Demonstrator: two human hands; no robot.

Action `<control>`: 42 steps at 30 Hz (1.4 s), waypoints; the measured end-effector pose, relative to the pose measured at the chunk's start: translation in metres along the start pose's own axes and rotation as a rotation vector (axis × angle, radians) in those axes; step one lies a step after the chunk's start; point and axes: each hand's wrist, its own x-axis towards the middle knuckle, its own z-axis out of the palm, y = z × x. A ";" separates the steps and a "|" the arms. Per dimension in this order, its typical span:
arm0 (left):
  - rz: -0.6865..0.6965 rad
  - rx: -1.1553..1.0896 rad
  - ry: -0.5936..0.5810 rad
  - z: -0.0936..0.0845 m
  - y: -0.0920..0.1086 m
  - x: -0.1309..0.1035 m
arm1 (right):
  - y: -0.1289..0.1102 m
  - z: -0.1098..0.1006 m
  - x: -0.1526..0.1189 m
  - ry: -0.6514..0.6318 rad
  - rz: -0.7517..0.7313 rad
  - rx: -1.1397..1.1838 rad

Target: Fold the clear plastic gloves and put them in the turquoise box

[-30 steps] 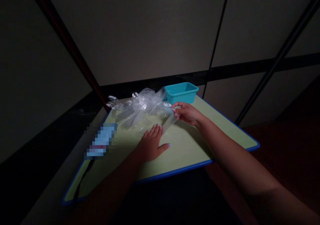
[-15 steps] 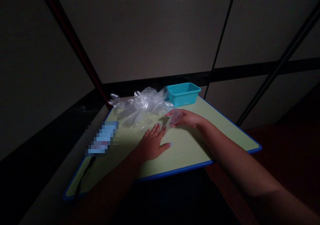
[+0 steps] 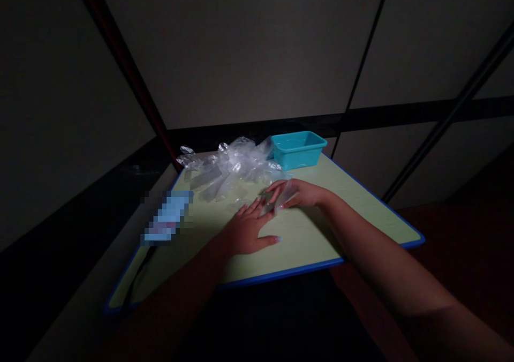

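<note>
My left hand point(image 3: 249, 232) lies flat with its fingers spread on the yellow-green table point(image 3: 293, 244). Its fingertips touch or almost touch a thin, clear plastic glove point(image 3: 286, 193), which looks partly folded. My right hand point(image 3: 305, 193) has curled fingers around that glove, just right of the left fingertips. Farther back is a loose pile of clear disposable gloves point(image 3: 233, 166), crumpled and overlapping. Where the held glove's edges end is hard to make out.
A turquoise plastic basket point(image 3: 299, 158) stands at the back, right beside the pile. On the left edge lies a blurred light-blue object point(image 3: 168, 217) with a black strap point(image 3: 138, 276). Behind the table rise dark panelled cabinet doors point(image 3: 249, 57).
My right fingers have shifted on the glove, which now looks more folded in toward the hand. The left fingers have spread slightly. The whole view has moved a little.
</note>
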 end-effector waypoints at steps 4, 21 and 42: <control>0.035 -0.009 0.020 0.002 -0.002 -0.001 | 0.006 -0.001 0.001 -0.061 0.043 0.070; 0.165 -0.036 0.121 0.005 0.003 0.004 | 0.005 0.018 0.014 0.148 0.181 0.292; 0.219 -0.080 0.199 -0.004 0.017 0.001 | 0.015 0.041 0.022 0.233 0.320 0.287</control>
